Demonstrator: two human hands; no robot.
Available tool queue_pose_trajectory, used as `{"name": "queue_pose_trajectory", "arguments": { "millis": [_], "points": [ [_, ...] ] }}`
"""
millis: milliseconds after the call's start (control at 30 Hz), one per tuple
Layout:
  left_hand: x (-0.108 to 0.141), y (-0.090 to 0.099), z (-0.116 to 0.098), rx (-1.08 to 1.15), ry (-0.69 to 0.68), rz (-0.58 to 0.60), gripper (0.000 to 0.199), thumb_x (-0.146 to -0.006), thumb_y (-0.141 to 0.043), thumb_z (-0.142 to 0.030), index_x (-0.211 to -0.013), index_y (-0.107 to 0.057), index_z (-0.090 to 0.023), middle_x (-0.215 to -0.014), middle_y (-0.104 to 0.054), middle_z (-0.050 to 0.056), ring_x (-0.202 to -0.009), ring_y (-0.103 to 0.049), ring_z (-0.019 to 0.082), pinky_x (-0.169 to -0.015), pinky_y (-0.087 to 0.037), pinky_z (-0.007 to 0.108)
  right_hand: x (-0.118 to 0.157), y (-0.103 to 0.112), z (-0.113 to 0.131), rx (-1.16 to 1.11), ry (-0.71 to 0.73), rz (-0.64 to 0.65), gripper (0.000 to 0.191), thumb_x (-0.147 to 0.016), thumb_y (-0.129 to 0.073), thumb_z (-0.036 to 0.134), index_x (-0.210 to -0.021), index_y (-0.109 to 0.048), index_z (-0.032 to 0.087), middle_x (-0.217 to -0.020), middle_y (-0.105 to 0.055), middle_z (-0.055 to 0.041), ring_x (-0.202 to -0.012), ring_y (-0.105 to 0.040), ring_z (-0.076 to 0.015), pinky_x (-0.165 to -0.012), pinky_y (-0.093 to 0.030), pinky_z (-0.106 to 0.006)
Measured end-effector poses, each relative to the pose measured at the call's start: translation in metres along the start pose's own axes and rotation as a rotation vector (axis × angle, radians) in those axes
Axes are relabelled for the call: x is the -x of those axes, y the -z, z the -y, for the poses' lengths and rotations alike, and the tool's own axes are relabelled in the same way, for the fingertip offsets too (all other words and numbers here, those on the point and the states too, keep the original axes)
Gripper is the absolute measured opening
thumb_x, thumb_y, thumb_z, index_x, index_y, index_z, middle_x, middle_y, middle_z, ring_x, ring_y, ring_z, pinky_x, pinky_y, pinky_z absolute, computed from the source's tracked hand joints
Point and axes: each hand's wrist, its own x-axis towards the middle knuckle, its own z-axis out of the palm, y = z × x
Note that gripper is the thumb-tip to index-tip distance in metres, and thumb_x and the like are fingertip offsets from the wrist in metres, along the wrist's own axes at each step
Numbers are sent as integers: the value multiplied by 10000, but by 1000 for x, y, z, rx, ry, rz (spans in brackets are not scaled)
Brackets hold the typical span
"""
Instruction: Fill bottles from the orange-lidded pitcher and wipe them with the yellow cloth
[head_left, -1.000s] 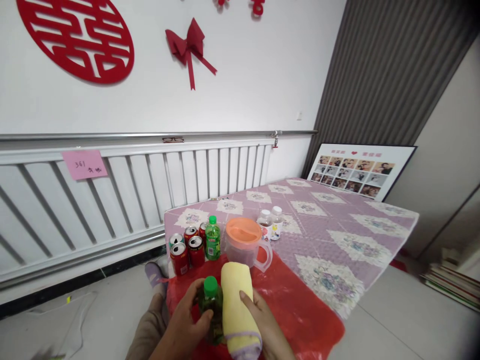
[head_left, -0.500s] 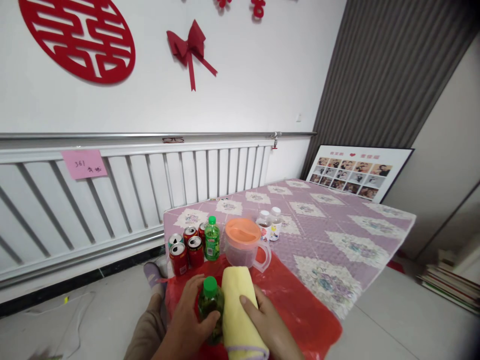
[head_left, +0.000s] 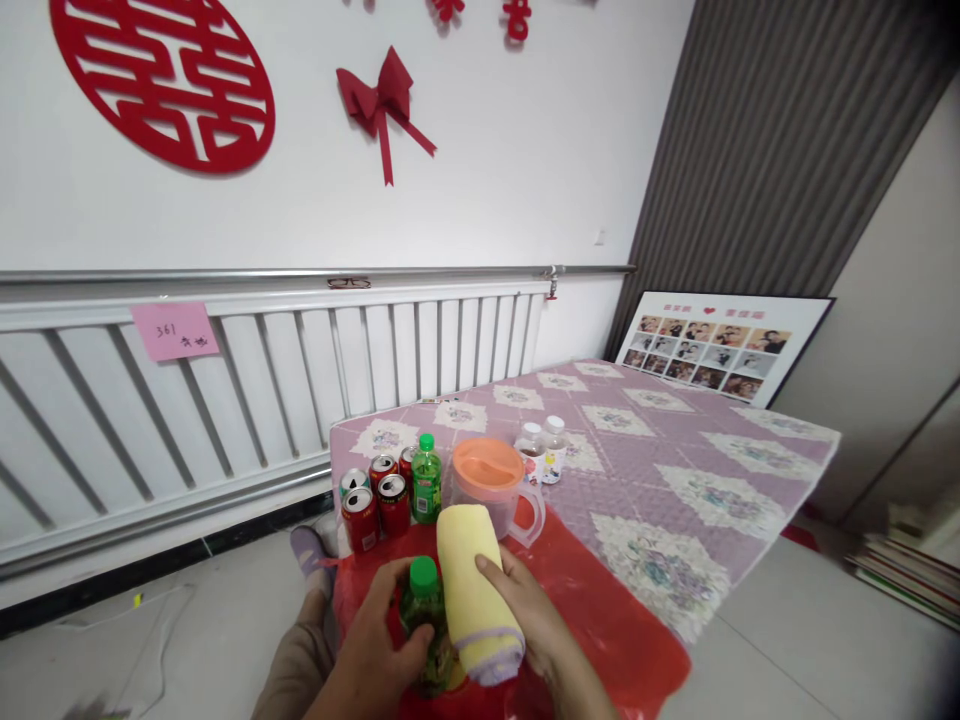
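Note:
My left hand (head_left: 382,635) is wrapped around a green-capped bottle (head_left: 424,610) that stands near the front of the table. Just right of it, my right hand (head_left: 529,605) grips a rolled yellow towel (head_left: 474,580) with a purple edge; the towel leans beside the bottle and covers part of its right side. Both sit over a red plastic sheet or bag (head_left: 600,630). Behind the towel is a clear pitcher with an orange lid (head_left: 489,470), its handle to the right. A second green-capped bottle (head_left: 427,485) stands left of the pitcher.
Several drink cans (head_left: 361,520) cluster at the table's left edge. Two small white-capped bottles (head_left: 553,450) stand behind the pitcher. A floral purple cloth (head_left: 622,480) covers the table. A white radiator (head_left: 285,370) runs along the wall, and a framed photo board (head_left: 701,345) leans at the far end.
My right hand has raised the towel slightly and tilted it, so its rolled lower end now shows. The left hand stays around the bottle.

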Motion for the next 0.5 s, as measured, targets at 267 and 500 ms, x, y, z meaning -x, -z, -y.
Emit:
{"name": "queue_pose_trajectory", "arguments": {
  "millis": [267, 500],
  "points": [
    [-3, -2, 21, 116, 23, 53, 558, -688, -566, -87, -1237, -523, -174, -1244, -636, 111, -1157, -606, 256, -1022, -480, 394, 4, 16, -32, 187, 4, 28, 403, -753, -649, 410, -1068, -678, 161, -1076, -732, -94, -961, -657, -285, -859, -486, -394],
    [0, 0, 15, 42, 62, 63, 573, -707, -595, -141, -1273, -513, -172, -1296, -610, 127, -1200, -575, 283, -1061, -436, 433, 18, 13, -20, 298, 63, 12, 468, -796, -600, 414, -1192, -629, 166, -1239, -666, -114, -1060, -631, -307, -904, -476, -409]
  ]
}}
